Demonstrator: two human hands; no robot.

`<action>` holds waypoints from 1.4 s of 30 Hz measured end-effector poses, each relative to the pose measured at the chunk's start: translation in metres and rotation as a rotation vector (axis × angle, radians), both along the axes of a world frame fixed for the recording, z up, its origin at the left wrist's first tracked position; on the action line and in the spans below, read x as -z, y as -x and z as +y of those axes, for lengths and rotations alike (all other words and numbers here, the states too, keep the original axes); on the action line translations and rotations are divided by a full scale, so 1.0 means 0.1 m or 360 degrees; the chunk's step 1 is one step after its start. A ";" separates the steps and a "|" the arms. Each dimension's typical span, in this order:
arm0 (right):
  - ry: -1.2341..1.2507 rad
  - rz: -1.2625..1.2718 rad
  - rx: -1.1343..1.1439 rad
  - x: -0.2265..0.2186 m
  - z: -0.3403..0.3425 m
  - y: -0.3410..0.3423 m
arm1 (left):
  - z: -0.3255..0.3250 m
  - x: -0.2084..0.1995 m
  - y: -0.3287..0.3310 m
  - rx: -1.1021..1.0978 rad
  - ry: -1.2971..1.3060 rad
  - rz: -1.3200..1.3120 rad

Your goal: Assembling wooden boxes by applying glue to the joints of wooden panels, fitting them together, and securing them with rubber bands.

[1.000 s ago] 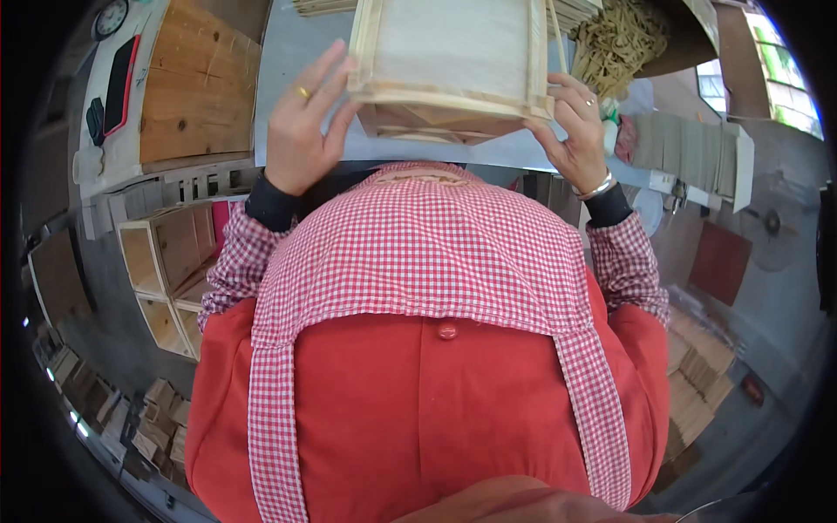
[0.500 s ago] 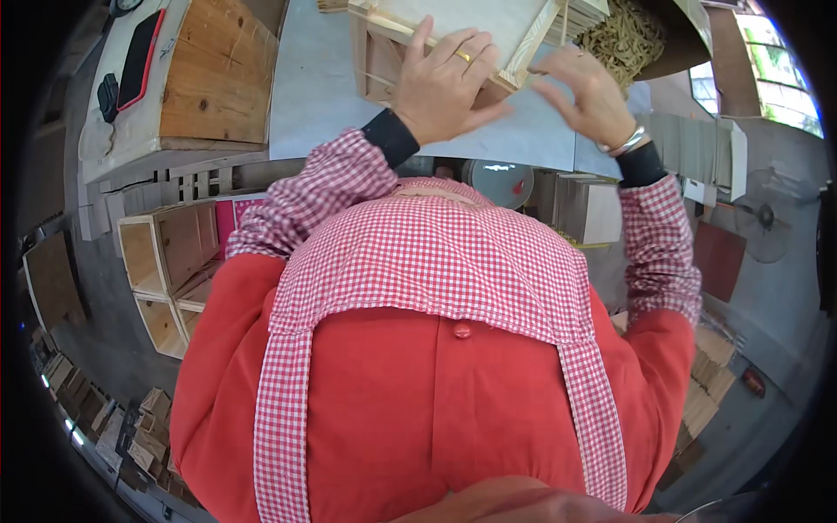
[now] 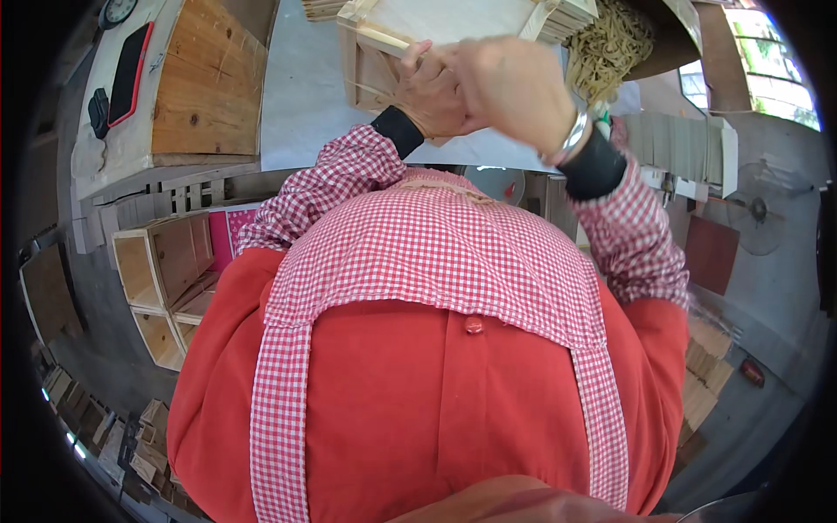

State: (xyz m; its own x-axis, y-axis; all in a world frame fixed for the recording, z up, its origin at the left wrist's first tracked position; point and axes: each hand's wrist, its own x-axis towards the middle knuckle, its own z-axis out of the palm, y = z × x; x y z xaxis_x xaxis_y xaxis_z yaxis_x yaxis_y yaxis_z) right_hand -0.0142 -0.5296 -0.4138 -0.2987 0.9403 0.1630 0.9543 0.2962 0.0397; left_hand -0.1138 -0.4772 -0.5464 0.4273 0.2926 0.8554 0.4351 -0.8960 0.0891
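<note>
A pale wooden box frame (image 3: pixel 384 39) with a white top lies on the white-covered table. My left hand (image 3: pixel 429 100) is at its near side, the fingers bent and closed against the wood; what they grip is hidden. My right hand (image 3: pixel 514 91) crosses above the near right part of the frame, close against the left hand. It is closed like a fist and slightly blurred, and anything in it is hidden. To the right of the frame lies a tangled heap of tan loops (image 3: pixel 610 48) that look like rubber bands.
Thin wooden slats (image 3: pixel 571 22) are stacked beside the frame. At left stands a wooden box (image 3: pixel 214 87), with a red-edged phone (image 3: pixel 133 78) on the surface beside it. Open wooden crates (image 3: pixel 179 253) sit lower left. A row of pale panels (image 3: pixel 680 148) and a fan (image 3: pixel 758 209) are at right.
My right hand has moved left, across the frame to my left hand, and closed. My left hand has gone from fingers spread on the top to bent at the near side.
</note>
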 end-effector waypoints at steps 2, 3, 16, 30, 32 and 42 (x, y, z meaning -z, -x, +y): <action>0.0029 -0.0104 0.0150 -0.01 -0.26 0.20 | 0.02 0.03 0.01 -0.0070 -0.0024 0.0104; 0.0030 -0.0109 0.0163 0.02 -0.39 0.21 | 0.01 0.02 0.03 -0.0056 -0.0023 0.0099; -0.0642 0.1477 0.0562 0.66 -0.87 -0.35 | 0.17 -0.68 0.59 0.0292 0.0319 0.0029; -0.0051 0.2173 0.0744 0.66 0.04 -0.78 | 1.16 -0.91 0.67 0.0815 0.2703 -0.0401; -0.0434 0.2100 0.0359 0.50 -0.01 -0.89 | 0.75 -0.96 0.71 0.0778 0.2663 -0.0536; -0.0027 0.2118 0.0516 0.87 0.02 -1.44 | 0.49 -0.45 0.65 0.0394 0.2232 -0.0853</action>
State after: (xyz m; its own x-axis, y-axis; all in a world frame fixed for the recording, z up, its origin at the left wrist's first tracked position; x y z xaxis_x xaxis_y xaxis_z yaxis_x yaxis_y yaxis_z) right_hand 0.1294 -0.5274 -0.5005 0.3221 0.9326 0.1632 0.2996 0.0631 -0.9520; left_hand -0.1784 -0.4278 -0.5018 0.3251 0.9454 0.0215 -0.0681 0.0007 0.9977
